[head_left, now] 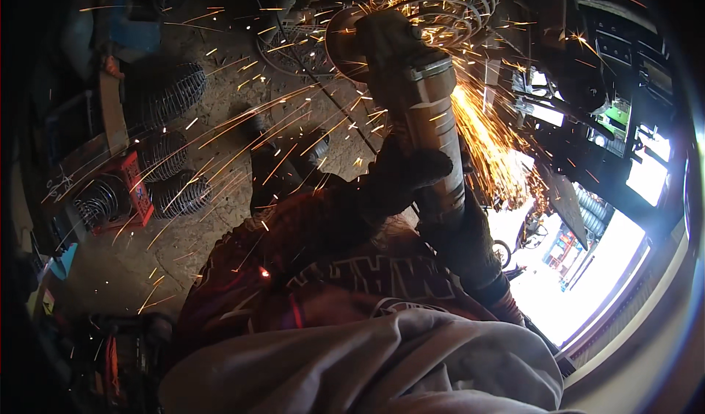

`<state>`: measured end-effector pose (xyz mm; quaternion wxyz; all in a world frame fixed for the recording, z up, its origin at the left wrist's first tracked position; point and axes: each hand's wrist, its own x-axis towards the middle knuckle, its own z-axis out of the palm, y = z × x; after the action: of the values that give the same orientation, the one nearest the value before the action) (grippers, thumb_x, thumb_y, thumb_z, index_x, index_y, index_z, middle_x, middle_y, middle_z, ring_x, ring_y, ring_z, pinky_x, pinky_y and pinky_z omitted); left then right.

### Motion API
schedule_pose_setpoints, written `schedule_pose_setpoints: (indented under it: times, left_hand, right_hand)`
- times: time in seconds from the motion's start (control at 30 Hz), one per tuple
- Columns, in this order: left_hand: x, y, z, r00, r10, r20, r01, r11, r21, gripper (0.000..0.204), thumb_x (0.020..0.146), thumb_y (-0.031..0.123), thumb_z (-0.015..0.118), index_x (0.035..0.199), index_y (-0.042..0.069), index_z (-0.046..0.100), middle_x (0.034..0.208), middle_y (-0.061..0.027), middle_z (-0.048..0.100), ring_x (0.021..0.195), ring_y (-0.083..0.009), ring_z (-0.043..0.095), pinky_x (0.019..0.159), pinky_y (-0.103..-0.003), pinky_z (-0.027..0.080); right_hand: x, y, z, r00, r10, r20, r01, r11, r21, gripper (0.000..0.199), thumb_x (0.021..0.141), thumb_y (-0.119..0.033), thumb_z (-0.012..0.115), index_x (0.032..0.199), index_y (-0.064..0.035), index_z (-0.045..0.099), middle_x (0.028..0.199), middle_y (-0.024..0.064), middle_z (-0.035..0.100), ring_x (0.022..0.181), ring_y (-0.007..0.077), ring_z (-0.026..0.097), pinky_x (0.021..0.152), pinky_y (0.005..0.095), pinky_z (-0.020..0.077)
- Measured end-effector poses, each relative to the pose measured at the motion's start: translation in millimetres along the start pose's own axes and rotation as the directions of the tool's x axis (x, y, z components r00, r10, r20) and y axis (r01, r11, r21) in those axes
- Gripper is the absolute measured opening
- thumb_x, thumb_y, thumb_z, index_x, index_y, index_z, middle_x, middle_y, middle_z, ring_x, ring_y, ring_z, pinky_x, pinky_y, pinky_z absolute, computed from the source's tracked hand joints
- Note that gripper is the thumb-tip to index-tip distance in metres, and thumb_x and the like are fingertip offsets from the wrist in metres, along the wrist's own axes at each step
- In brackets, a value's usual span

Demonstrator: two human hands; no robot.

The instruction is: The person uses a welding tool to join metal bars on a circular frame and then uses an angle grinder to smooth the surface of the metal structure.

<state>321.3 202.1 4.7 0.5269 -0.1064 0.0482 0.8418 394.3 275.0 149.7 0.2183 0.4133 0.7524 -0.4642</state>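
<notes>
An angle grinder (420, 94) points away from me, its grinding disc (343, 44) on the left side of its head. My left hand (400, 175), in a dark glove, is closed around the middle of the grinder's body. Farther back, my right hand (459, 241), also dark-gloved, wraps the rear end. Coiled metal wire (477, 6) lies just beyond the grinder head. Bright sparks (488, 138) pour down on the right and fly in streaks to the left. The exact contact spot is hidden behind the grinder head.
Several wire coils (172, 94) sit on the dirt floor (220, 113) at the left, beside a red crate-like frame (136, 186). A dark cable (330, 98) crosses the floor ahead. At the right, a bright opening (587, 274) shows shelves outside.
</notes>
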Motion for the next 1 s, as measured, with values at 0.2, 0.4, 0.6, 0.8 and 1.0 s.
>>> schedule_pose_setpoints:
  times: [0.2, 0.4, 0.6, 0.8, 1.0]
  left_hand:
    - [-2.0, -5.1, 1.6, 0.997, -0.075, -0.003, 0.075, 0.997, 0.029, 0.049, 0.080, 0.006, 0.081, 0.124, 0.005, 0.060, 0.106, -0.0057, 0.067, 0.096, -0.0163, 0.066, 0.085, -0.035, 0.056]
    - [-4.2, -9.2, -4.8, 0.991, -0.123, -0.050, 0.125, 0.991, 0.036, 0.047, 0.080, 0.005, 0.081, 0.122, 0.005, 0.060, 0.106, -0.0061, 0.068, 0.096, -0.0178, 0.067, 0.085, -0.036, 0.057]
    - [3.4, -6.1, -1.0, 0.997, -0.067, 0.029, 0.066, 0.998, 0.004, 0.045, 0.081, 0.006, 0.079, 0.121, 0.003, 0.060, 0.106, -0.0088, 0.068, 0.095, -0.0207, 0.069, 0.083, -0.037, 0.058]
    - [12.7, 5.0, 0.0, 0.991, 0.004, 0.133, 0.000, 1.000, -0.031, 0.049, 0.080, 0.009, 0.078, 0.124, 0.001, 0.058, 0.109, -0.0110, 0.068, 0.099, -0.0226, 0.068, 0.088, -0.041, 0.056]
    - [-1.2, 13.3, 3.7, 0.997, -0.080, 0.006, 0.080, 0.997, 0.002, 0.056, 0.079, 0.009, 0.078, 0.130, 0.000, 0.054, 0.110, -0.0123, 0.067, 0.101, -0.0237, 0.068, 0.091, -0.041, 0.056]
  right_hand:
    - [-10.4, 14.8, 13.2, 0.990, -0.056, -0.129, 0.077, 0.984, 0.160, 0.064, 0.076, -0.010, 0.078, 0.134, -0.0014, 0.053, 0.109, 0.0114, 0.071, 0.096, 0.0198, 0.069, 0.084, 0.0365, 0.0557]
    - [-13.1, 41.4, 2.4, 0.974, -0.217, -0.065, 0.189, 0.936, -0.296, 0.066, 0.077, -0.010, 0.078, 0.136, -0.0018, 0.051, 0.112, 0.0126, 0.069, 0.099, 0.0209, 0.069, 0.084, 0.0368, 0.0559]
    - [-5.6, 42.0, 3.2, 0.990, 0.091, -0.106, -0.086, 0.995, 0.055, 0.067, 0.078, -0.015, 0.081, 0.136, -0.0028, 0.050, 0.112, 0.0156, 0.069, 0.100, 0.0253, 0.070, 0.085, 0.0382, 0.0557]
    - [9.9, 38.8, 1.7, 0.997, -0.019, -0.076, 0.016, 0.999, -0.041, 0.069, 0.076, -0.005, 0.076, 0.139, -0.0014, 0.048, 0.117, 0.0126, 0.068, 0.102, 0.0188, 0.067, 0.083, 0.0340, 0.0557]
    - [10.6, 26.8, 2.2, 0.998, -0.044, -0.053, 0.044, 0.999, -0.011, 0.070, 0.076, -0.009, 0.078, 0.139, -0.0021, 0.048, 0.118, 0.0144, 0.068, 0.105, 0.0211, 0.068, 0.086, 0.0362, 0.0552]
